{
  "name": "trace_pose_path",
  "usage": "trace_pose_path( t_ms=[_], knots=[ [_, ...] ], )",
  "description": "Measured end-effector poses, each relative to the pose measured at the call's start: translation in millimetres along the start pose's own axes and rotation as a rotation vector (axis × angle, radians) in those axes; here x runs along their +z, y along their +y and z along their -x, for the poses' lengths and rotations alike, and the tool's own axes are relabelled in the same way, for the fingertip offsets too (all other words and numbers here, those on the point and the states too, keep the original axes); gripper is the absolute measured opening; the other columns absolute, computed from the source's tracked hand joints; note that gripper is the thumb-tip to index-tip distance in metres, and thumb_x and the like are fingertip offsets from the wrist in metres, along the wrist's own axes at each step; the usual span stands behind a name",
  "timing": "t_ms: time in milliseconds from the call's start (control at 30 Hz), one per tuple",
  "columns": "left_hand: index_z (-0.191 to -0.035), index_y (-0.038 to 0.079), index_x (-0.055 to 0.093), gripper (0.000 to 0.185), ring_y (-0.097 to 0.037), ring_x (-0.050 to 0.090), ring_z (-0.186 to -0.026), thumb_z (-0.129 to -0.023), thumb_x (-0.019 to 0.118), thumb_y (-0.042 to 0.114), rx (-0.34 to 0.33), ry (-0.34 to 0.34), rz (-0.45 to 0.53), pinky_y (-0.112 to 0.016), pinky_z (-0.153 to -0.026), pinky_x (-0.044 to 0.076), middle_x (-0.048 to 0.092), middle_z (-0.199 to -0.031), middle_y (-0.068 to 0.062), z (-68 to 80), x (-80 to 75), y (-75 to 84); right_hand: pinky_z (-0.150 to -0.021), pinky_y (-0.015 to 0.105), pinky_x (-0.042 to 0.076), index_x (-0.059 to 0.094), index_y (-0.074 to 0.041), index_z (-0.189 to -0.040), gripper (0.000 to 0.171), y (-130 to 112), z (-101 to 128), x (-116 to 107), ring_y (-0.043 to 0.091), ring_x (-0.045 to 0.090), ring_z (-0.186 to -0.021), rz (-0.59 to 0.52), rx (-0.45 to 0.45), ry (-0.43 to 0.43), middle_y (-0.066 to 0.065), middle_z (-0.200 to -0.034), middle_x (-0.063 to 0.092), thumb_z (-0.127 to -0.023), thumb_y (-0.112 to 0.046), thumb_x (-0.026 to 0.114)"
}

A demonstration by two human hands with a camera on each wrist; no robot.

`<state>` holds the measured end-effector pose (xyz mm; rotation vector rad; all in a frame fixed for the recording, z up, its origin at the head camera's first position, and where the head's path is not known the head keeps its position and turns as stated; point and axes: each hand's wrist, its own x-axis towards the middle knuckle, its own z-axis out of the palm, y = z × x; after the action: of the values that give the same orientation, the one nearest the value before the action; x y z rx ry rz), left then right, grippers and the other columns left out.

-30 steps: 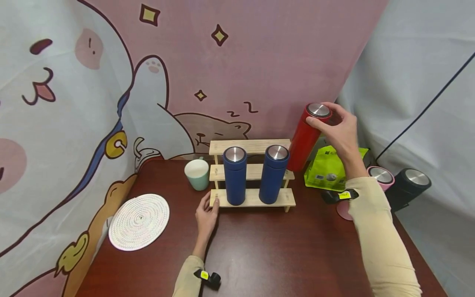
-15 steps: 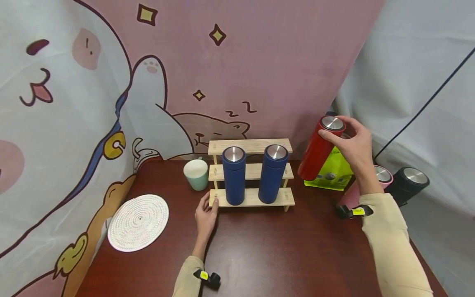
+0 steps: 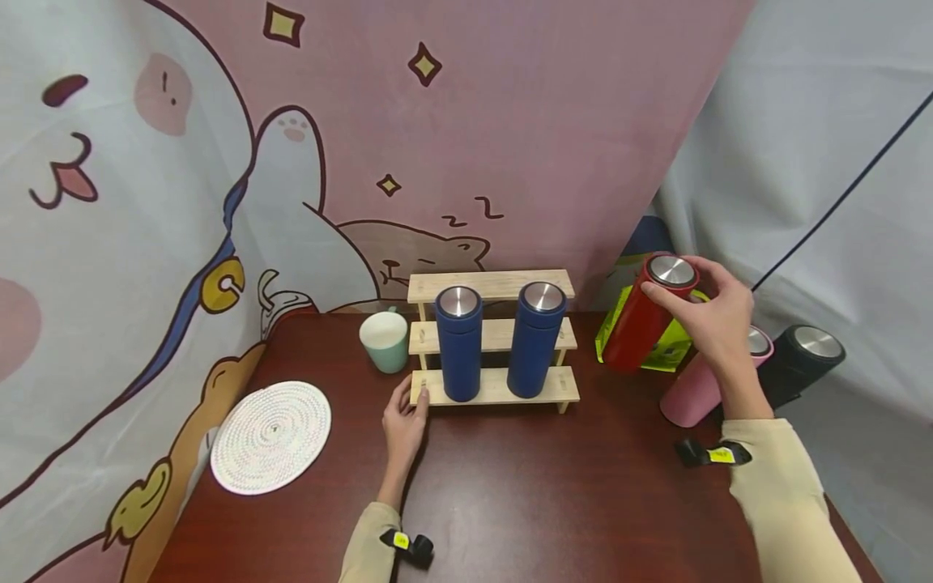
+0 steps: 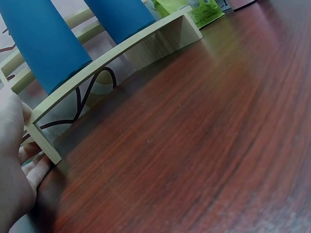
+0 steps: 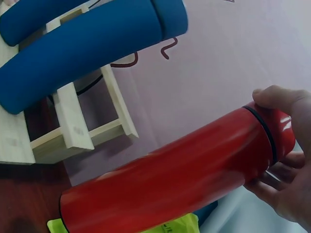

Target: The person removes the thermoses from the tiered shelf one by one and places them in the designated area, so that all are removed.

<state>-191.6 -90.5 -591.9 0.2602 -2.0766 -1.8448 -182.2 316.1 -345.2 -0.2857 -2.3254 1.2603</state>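
Here, flask: the red flask (image 3: 641, 320) is held off the table to the right of the rack (image 3: 492, 338), in front of the green pouch (image 3: 670, 350).
Right hand: the right hand (image 3: 710, 312) grips the flask's cap end, thumb (image 5: 279, 99) on one side and the other fingers (image 5: 277, 182) curled round the far side.
Left hand: the left hand (image 3: 404, 421) rests on the table at the rack's left foot, fingers loosely together and touching the wood.
Handling: likely a rigid metal bottle, smooth and a little slippery, with some heft; a grip round the body seems surer than one at the cap.
Axis: the long axis is tilted, steel cap (image 3: 671, 270) up and away from the rack, base down towards it.
Rack: two blue flasks (image 3: 461, 344) stand upright on its lowest step.
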Motion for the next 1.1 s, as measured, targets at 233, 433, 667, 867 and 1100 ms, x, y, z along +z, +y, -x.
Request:
trace_pose_path(
  t_ms=[233,433,667,867,1100],
  knots=[
    [-0.136,0.016,0.065,0.044,-0.029,0.068,-0.116,-0.094,0.074,0.023,0.006,-0.005,0.001,-0.050,-0.096,0.054,0.071,-0.125,-0.016,0.4,2.8,0.7,-0.079,0.003,0.046,0.063,-0.017,-0.136,0.060,16,17,2,-0.001,0.057,-0.103,-0.028,-0.005,0.051,-0.009,-0.118,0.066,-0.083,-0.035,0.084],
    [-0.138,0.018,0.064,0.045,-0.027,0.067,-0.117,-0.095,0.074,0.026,0.003,-0.014,-0.005,-0.047,-0.097,0.054,0.071,-0.127,-0.013,-1.9,4.9,2.0,-0.087,0.007,0.048,0.062,-0.017,-0.137,0.062,28,31,2,-0.003,0.056,-0.103,0.018,0.036,0.075,0.002,-0.125,0.067,-0.083,-0.036,0.084],
    [-0.138,0.017,0.063,0.045,-0.028,0.068,-0.116,-0.095,0.074,0.025,0.007,-0.012,-0.001,-0.048,-0.096,0.054,0.071,-0.126,-0.014,-3.5,6.1,3.6,-0.090,0.011,0.051,0.061,-0.016,-0.139,0.064,42,41,6,-0.004,0.056,-0.100,0.035,0.060,0.109,0.012,-0.131,0.067,-0.082,-0.036,0.085],
    [-0.138,0.016,0.063,0.045,-0.029,0.067,-0.118,-0.095,0.073,0.025,-0.001,-0.008,-0.023,-0.049,-0.096,0.054,0.070,-0.128,-0.015,0.7,3.8,2.2,-0.085,0.007,0.049,0.063,-0.012,-0.136,0.064,56,50,14,-0.010,0.055,-0.091,0.030,0.061,0.173,0.017,-0.128,0.068,-0.081,-0.033,0.086],
    [-0.138,0.017,0.064,0.045,-0.028,0.067,-0.118,-0.094,0.074,0.024,-0.016,-0.002,-0.010,-0.050,-0.097,0.053,0.070,-0.129,-0.014,2.0,0.1,1.2,-0.078,0.004,0.045,0.065,-0.009,-0.133,0.062,66,55,23,-0.012,0.054,-0.085,0.010,0.033,0.207,0.021,-0.123,0.070,-0.080,-0.031,0.087]
  ],
)
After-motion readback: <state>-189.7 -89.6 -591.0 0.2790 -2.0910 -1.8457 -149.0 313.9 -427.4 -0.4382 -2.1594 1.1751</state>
